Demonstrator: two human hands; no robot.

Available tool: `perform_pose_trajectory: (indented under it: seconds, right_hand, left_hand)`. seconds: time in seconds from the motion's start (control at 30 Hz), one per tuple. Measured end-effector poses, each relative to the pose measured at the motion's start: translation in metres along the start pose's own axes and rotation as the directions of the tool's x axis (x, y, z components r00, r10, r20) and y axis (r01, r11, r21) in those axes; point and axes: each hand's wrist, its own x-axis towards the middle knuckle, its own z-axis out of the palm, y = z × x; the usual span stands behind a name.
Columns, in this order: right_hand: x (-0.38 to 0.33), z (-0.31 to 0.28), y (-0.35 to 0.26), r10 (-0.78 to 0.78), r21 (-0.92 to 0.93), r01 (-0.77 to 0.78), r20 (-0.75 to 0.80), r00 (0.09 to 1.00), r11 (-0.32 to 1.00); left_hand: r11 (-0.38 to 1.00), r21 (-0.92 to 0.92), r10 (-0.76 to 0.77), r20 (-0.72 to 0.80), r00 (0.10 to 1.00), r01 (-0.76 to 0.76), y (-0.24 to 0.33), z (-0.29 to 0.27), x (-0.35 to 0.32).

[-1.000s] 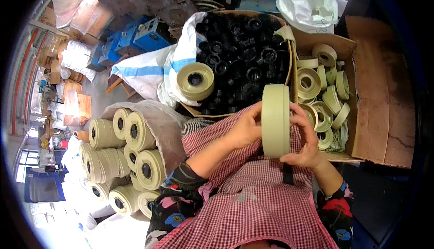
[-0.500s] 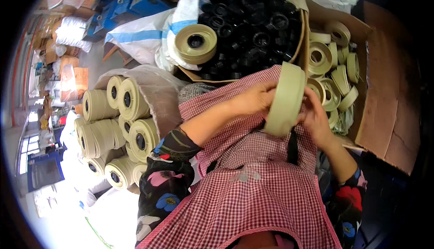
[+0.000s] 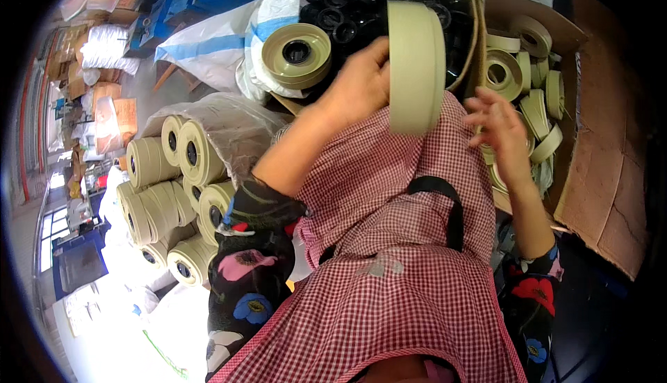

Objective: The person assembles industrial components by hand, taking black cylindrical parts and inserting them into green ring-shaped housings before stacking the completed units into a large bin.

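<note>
Left hand alone grips the cream tape roll, held on edge over the apron. Right hand is off it, fingers spread. One-handed hold: roll may slip or roll off into the cardboard box.

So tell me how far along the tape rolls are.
Done: a clear bag of stacked beige rolls sits on the person's left, and one roll rests on the sack of black cores. In hand: the left hand holds a roll; the right hand is off it. Left: loose rolls fill the cardboard box.
</note>
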Motion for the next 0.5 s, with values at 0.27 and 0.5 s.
perform_pose_trajectory:
  seconds: [0.27, 0.5]
  right_hand:
    - [0.063, -0.172, 0.186, 0.050, -0.699, -0.422, -0.485, 0.873, 0.577]
    - [0.038, -0.169, 0.207, 0.437, -0.275, -0.553, -0.387, 0.812, 0.786]
  left_hand:
    - [0.369, 0.793, -0.238, -0.422, 0.875, 0.484, -0.126, -0.136, 0.059]
    - [0.173, 0.910, -0.138, -0.357, 0.924, 0.378, -0.136, -0.109, 0.066]
